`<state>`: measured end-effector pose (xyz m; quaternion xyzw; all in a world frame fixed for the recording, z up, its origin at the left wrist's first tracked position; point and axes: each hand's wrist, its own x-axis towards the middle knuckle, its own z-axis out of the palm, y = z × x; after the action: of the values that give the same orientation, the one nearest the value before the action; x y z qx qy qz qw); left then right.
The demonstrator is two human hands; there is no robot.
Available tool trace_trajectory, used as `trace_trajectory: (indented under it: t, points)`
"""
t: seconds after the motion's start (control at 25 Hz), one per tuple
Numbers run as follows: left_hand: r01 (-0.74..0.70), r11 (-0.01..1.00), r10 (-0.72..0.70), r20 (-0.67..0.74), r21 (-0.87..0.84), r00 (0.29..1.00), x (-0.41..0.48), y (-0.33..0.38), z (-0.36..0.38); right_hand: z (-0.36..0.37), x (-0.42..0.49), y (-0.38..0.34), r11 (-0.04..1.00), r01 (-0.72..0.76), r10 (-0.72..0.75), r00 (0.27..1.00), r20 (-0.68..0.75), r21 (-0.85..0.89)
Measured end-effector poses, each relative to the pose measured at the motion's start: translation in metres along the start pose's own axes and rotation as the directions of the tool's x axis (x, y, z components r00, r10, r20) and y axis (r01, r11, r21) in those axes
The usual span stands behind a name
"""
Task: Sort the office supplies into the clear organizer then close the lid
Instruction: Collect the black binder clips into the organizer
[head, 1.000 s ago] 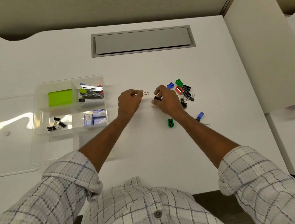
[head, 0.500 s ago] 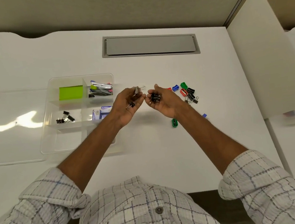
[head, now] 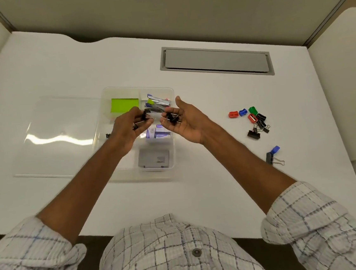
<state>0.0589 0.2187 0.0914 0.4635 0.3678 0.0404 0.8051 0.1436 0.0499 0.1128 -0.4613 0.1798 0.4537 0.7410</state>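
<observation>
Clear plastic forms the organizer (head: pixel 136 90), which sits open on the white desk (head: pixel 199 186) with its lid (head: pixel 60 134) lying flat against its left side. Both hands hover above it. The left hand (head: pixel 127 132) pinches black binder clips (head: pixel 144 116) between thumb and curled fingers. The right hand (head: pixel 185 122) is turned palm up, its fingers cupped round a second bunch of clips (head: pixel 172 118). Inside the organizer, a green pad (head: pixel 124 104) fills the far left compartment and a stapler (head: pixel 159 103) the far right one. Staple boxes (head: pixel 157 134) lie in the compartment nearer the person, and a grey box (head: pixel 153 159) in the nearest. Well to the right on the desk lie coloured sharpeners (head: pixel 242 112), loose binder clips (head: pixel 254 134) just beside them, and, nearer the person, a blue sharpener (head: pixel 275 149) touching one more clip (head: pixel 269 158).
</observation>
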Motion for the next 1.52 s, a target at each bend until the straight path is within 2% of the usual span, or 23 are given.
trace_trajectory:
  t: [0.16,0.36,0.56,0.76,0.96,1.12,1.28,1.4,1.52]
  points:
    - [-0.087,0.926,0.108,-0.036,0.368,0.994,0.011,0.021,-0.046,0.046,0.019,0.022,0.999,-0.002,0.001,1.0,-0.004,-0.053]
    - [-0.141,0.8,0.176,-0.003,0.584,0.984,0.031,0.035,-0.073,0.086,0.041,0.039,0.977,0.009,-0.015,1.0,-0.026,-0.211]
    - [-0.059,0.784,0.061,0.018,0.618,0.998,0.039,0.037,-0.073,0.108,0.049,0.047,0.964,0.0,-0.008,1.0,-0.028,-0.267]
    - [-0.055,0.79,0.018,0.066,0.611,0.998,0.038,0.04,-0.078,0.106,0.044,0.048,0.95,0.0,-0.017,0.998,-0.052,-0.312]
    - [-0.133,0.774,0.093,0.096,0.619,0.991,0.035,0.045,-0.079,0.095,0.031,0.053,0.926,0.104,-0.134,0.989,-0.058,-0.363]
    - [-0.274,0.631,0.179,0.207,0.726,0.962,0.023,0.037,-0.067,0.066,0.014,0.053,0.897,0.174,-0.204,0.979,-0.031,-0.406]
    - [-0.405,0.445,0.254,0.321,0.799,0.913,0.01,0.024,-0.04,0.025,-0.006,0.05,0.801,0.25,-0.303,0.953,-0.008,-0.544]
    - [-0.466,0.385,0.261,0.391,0.796,0.883,0.002,0.01,-0.018,-0.009,-0.021,0.05,0.677,0.284,-0.403,0.915,-0.02,-0.679]
    - [-0.569,0.338,0.235,0.518,0.75,0.822,-0.007,-0.009,0.009,-0.042,-0.038,0.048,0.52,0.289,-0.518,0.855,-0.028,-0.804]
